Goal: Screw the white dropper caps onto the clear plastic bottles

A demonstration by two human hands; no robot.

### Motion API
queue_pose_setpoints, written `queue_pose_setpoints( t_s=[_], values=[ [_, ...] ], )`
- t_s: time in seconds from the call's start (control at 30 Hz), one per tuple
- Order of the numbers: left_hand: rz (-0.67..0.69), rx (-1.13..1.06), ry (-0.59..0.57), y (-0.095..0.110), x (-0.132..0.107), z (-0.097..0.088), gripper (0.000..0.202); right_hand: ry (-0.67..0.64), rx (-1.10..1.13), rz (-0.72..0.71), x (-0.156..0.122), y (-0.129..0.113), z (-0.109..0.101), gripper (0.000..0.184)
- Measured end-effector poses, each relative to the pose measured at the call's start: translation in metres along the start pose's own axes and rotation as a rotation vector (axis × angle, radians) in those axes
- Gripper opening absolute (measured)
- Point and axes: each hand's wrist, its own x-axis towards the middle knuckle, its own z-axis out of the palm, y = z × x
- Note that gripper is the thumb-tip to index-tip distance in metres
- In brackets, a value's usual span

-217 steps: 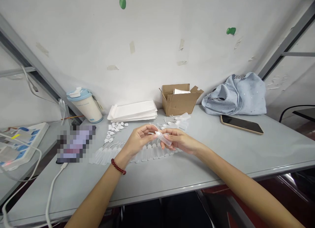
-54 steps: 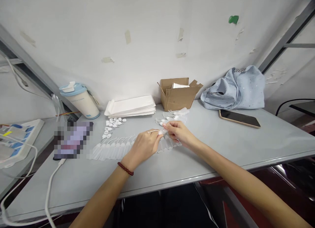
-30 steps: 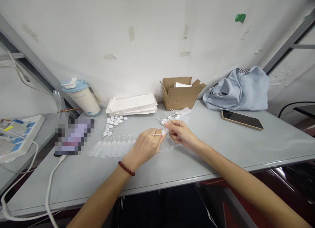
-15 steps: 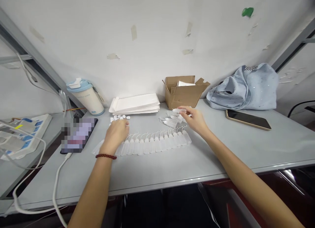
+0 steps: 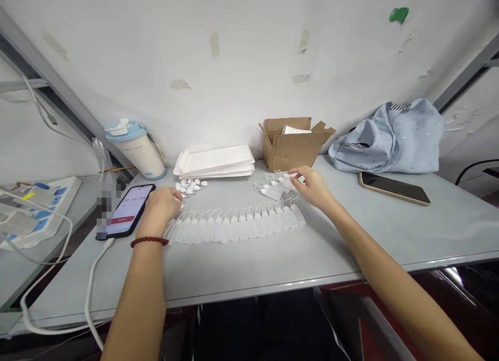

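Observation:
A row of small translucent plastic bottles (image 5: 234,229) with thin bent spouts lies across the desk. At the row's left end is my left hand (image 5: 160,207), its fingers pinched, with a small white cap (image 5: 181,207) at their tips. Just beyond it lies a pile of small white caps (image 5: 189,187). My right hand (image 5: 314,187) is closed at the fingertips on a small translucent bottle (image 5: 287,182), over a loose heap of similar bottles (image 5: 270,192) in front of the cardboard box. The palm side of my left hand is hidden.
Near my left hand lies a phone (image 5: 128,213) with a timer, its cable trailing left. Along the wall stand a tumbler (image 5: 136,150), a stack of white envelopes (image 5: 216,162), a cardboard box (image 5: 290,150) and a blue bag (image 5: 409,137). Another phone (image 5: 393,188) lies right.
My left hand has moved left, from the pile of caps toward the row's left end beside the phone. My right hand has shifted slightly right, the bottle lower, near the heap.

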Motion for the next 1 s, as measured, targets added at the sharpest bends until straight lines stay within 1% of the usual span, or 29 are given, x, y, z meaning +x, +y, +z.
queue_pose_setpoints(
  t_s=[0.1, 0.2, 0.3, 0.4, 0.47, 0.53, 0.57, 0.67, 0.77, 0.83, 0.9, 1.0],
  values=[
    [-0.011, -0.008, -0.019, 0.0, 0.003, 0.003, 0.012, 0.012, -0.005, 0.003, -0.001, -0.003, -0.003, 0.018],
    [-0.003, -0.008, -0.031, 0.001, 0.005, 0.009, 0.012, -0.033, -0.005, 0.012, -0.003, -0.008, -0.006, 0.016],
    [0.015, -0.006, -0.012, 0.002, 0.005, 0.012, 0.015, -0.167, -0.001, 0.016, -0.005, -0.012, -0.009, 0.016],
    [0.082, -0.031, 0.021, 0.008, 0.002, 0.014, 0.023, -0.294, -0.008, -0.018, -0.007, -0.016, -0.012, 0.019],
    [0.16, -0.075, 0.044, 0.017, -0.002, 0.015, 0.027, -0.325, -0.022, -0.031, -0.008, -0.016, -0.016, 0.022],
    [0.255, -0.138, 0.065, 0.033, -0.01, 0.017, 0.029, -0.371, -0.042, -0.009, -0.008, -0.016, -0.022, 0.027],
    [0.306, -0.176, 0.073, 0.042, -0.014, 0.018, 0.029, -0.419, -0.042, 0.02, -0.008, -0.015, -0.025, 0.029],
    [0.459, -0.293, 0.085, 0.068, -0.029, 0.023, 0.028, -0.615, 0.023, 0.127, -0.007, -0.013, -0.036, 0.031],
    [0.566, -0.396, 0.089, 0.084, -0.042, 0.03, 0.023, -0.764, 0.065, 0.221, -0.008, -0.011, -0.04, 0.03],
    [0.593, -0.453, 0.091, 0.089, -0.046, 0.034, 0.022, -0.875, 0.052, 0.292, -0.008, -0.012, -0.037, 0.027],
    [0.586, -0.507, 0.092, 0.091, -0.047, 0.037, 0.022, -0.964, 0.041, 0.338, -0.008, -0.012, -0.033, 0.024],
    [0.544, -0.591, 0.071, 0.091, -0.045, 0.039, 0.023, -1.0, 0.031, 0.34, -0.008, -0.012, -0.029, 0.022]
  ],
)
